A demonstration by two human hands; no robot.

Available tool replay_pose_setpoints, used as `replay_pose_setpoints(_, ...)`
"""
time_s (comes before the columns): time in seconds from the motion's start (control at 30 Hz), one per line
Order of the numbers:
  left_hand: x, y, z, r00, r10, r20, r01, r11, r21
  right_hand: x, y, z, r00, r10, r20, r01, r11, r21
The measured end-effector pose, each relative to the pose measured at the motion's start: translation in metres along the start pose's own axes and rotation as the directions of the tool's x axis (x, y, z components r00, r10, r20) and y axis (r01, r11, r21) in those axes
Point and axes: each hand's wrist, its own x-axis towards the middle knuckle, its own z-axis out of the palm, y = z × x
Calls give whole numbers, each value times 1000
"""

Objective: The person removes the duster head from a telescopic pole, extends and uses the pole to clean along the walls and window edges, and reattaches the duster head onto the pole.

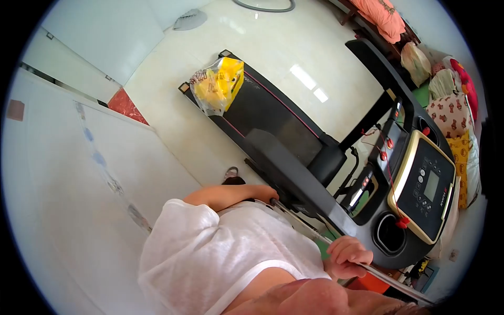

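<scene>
A thin pale pole [324,239] runs diagonally across the front of my body, beside the treadmill. My right hand [349,256] is closed round it near my face. Lower down, my left hand [269,194] is wrapped around the pole at a dark section, with my forearm bent across my white shirt. The pole's upper end passes out at the lower right edge; its far lower end is hidden. Just beyond the pole is the black treadmill [294,168], with its console [428,186], a red safety cord and a cup holder [390,233].
A yellow plastic bag [220,84] lies on the treadmill's belt end. Stuffed bags [451,113] are piled along the wall at right. A white panel [79,173] stands at left. A grey hose [265,8] and a grey-white object [190,20] lie on the tiled floor.
</scene>
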Motion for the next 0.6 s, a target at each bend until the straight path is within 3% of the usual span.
replay_pose_setpoints(0.07,-12,-19,-10,999,33,-6,-33,999,-11,11,16,22,999,43,-30,-42,999,22)
replay_pose_setpoints(0.13,-31,-36,-29,999,-35,-37,33,998,-48,21,33,44,996,71,-48,-71,997,20)
replay_pose_setpoints(0.17,-43,-49,-38,991,12,-134,-14,1000,-13,28,45,58,997,71,-30,-71,997,27)
replay_pose_setpoints(0.27,-88,-73,-88,974,-9,-226,9,1000,0,48,90,104,999,43,19,-44,997,58)
replay_pose_setpoints(0.47,-176,-144,-184,961,-100,-259,126,988,89,99,161,201,989,13,149,-37,987,157)
replay_pose_setpoints(0.53,-197,-148,-212,919,-60,-391,76,997,26,116,175,224,988,13,153,-39,986,164)
replay_pose_setpoints(0.6,-205,-155,-232,902,-74,-426,84,996,5,132,190,239,985,23,170,-51,985,164)
